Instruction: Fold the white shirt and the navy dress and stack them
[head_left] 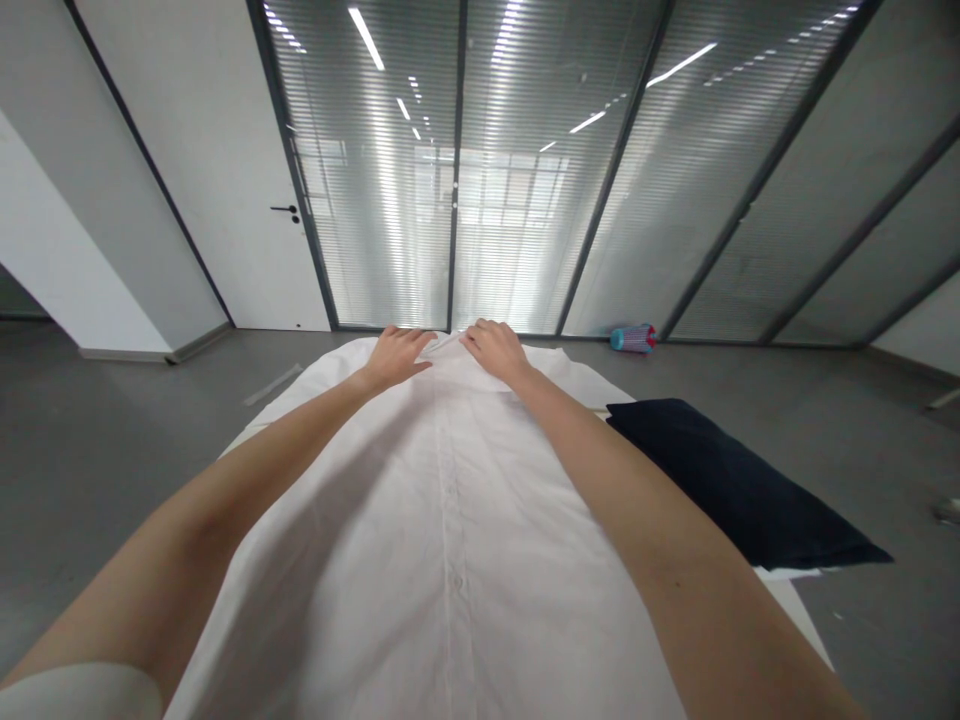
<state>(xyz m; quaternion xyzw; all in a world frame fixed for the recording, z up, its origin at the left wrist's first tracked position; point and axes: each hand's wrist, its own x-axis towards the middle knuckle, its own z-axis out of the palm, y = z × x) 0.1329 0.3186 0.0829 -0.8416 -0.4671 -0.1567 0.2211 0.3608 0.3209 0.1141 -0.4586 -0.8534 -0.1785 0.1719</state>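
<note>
A white button-up shirt (pixel 495 480) lies spread out in front of me, its button placket running down the middle and its collar at the far end. My left hand (pixel 397 358) rests at the left side of the collar, fingers stretched out and thumb apart. On the right side of the collar, my right hand (pixel 493 350) lies on the cloth with its fingers slightly bent and spread. A little folded fabric shows between the two hands. The undersides of my fingers are hidden.
Folded dark navy cloth (pixel 720 480) lies to the right, on the edge of a white surface (pixel 799 610) under the shirt. A blue and pink-purple object (pixel 634 338) sits on the grey floor by the glass partition (pixel 510 180). A white door (pixel 247 220) stands far left.
</note>
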